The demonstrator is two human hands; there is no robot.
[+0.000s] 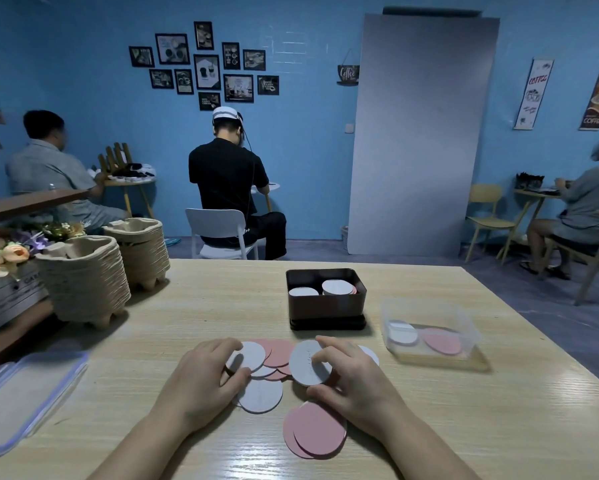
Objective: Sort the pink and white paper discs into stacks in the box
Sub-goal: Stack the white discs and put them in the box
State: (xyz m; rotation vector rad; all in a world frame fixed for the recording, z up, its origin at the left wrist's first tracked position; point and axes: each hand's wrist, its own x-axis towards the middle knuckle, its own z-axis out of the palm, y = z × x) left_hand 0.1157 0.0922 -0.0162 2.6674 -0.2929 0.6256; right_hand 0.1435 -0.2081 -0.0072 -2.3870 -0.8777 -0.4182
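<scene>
My left hand [201,377] pinches a white disc [248,355] and my right hand [355,375] grips a second white disc [305,362], above the loose pile [278,354]. The dark box [325,308] behind holds, I think, two stacks [338,287].

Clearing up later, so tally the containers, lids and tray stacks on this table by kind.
Dark rectangular metal box: 1
Clear plastic tub: 1
Clear plastic lid, blue-rimmed: 1
Stacks of beige pulp trays: 2
Total: 5

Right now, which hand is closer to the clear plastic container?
Right. The right hand, holding a white disc, lies just left of the clear container. The left hand, holding a second white disc, is farther left, beyond the loose pile.
</scene>
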